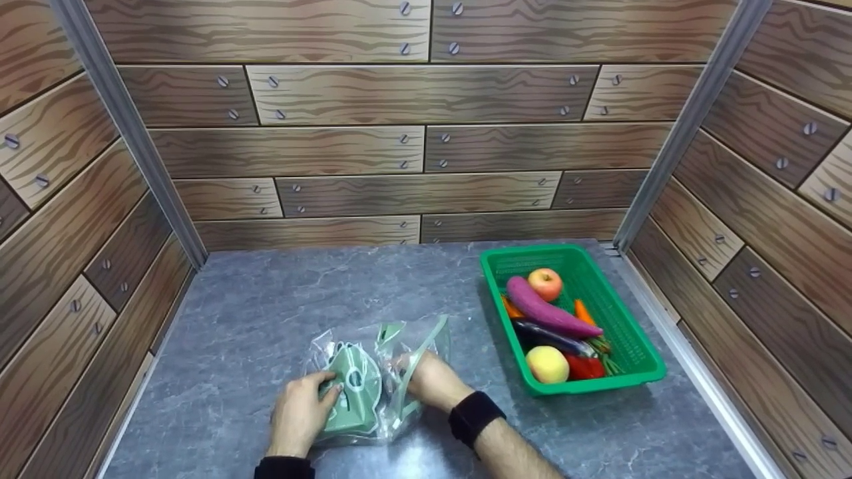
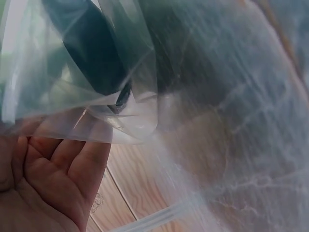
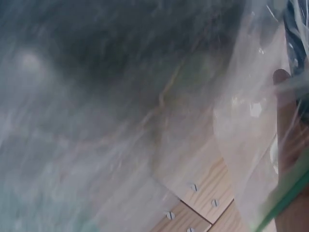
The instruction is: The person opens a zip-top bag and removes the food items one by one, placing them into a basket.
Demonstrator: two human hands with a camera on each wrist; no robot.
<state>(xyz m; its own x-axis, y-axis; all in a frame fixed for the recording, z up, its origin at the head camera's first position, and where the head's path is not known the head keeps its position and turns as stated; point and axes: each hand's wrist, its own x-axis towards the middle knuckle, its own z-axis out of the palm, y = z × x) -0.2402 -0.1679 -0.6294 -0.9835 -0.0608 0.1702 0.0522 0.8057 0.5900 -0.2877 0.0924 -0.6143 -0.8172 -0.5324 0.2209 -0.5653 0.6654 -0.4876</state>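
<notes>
A clear plastic bag (image 1: 389,426) with a green strip along its mouth lies on the grey table in the head view. Inside it is a flat green item (image 1: 353,392) with white loops and markings. My left hand (image 1: 296,409) holds the bag's left side and the green item, thumb on top. From the right, my right hand (image 1: 429,379) reaches in through the bag's mouth, its fingertips mostly hidden behind plastic. A finger (image 3: 288,121) shows through the film beside something dark in the right wrist view. The left wrist view shows the left fingers (image 2: 63,159) under the bag's edge.
A green basket (image 1: 629,326) stands to the right, holding a purple eggplant-like vegetable (image 1: 549,313), a dark eggplant (image 1: 549,338), an apple (image 1: 545,285), a yellow round fruit (image 1: 547,364), carrots and a red pepper (image 1: 586,366). Wood-patterned walls enclose the table on three sides.
</notes>
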